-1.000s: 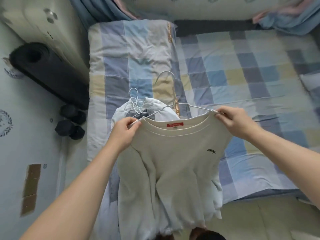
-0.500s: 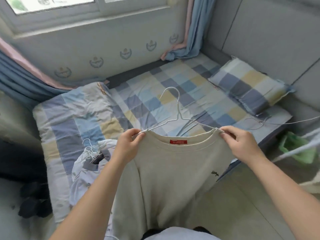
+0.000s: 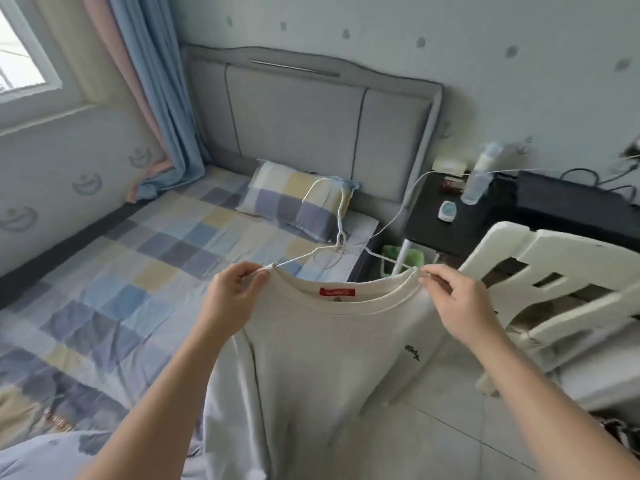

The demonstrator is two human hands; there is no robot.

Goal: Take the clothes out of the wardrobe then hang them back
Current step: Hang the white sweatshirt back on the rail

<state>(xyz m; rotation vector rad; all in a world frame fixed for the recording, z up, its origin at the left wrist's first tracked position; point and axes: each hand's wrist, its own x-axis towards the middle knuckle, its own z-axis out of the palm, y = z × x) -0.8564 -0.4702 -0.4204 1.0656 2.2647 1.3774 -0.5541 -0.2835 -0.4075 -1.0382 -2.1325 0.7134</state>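
Over the edge of the bed (image 3: 138,271), from the head camera, I held the cream sweatshirt (image 3: 329,358) up in front of me on its white wire hanger (image 3: 340,233). My left hand (image 3: 230,299) pinched the left shoulder where the wire came out of the collar. My right hand (image 3: 460,306) pinched the right shoulder the same way, so both hands were closed on cloth and wire with the neckline stretched between them.

I judged the garment already seated on the hanger, so the hang-back half of the job was in hand. The wardrobe was not in sight. The next move would call for turning to find the rail, letting one hand go to take the hook, and keeping the shoulders from slipping off the thin wire.

The hanger's long axis ran left to right between my hands. Its hook stood up and away from me, toward the pillow (image 3: 291,199) and the grey headboard (image 3: 294,112). The sweatshirt's body hung straight down toward the floor, chest logo facing me, near a white chair (image 3: 554,271) on my right.
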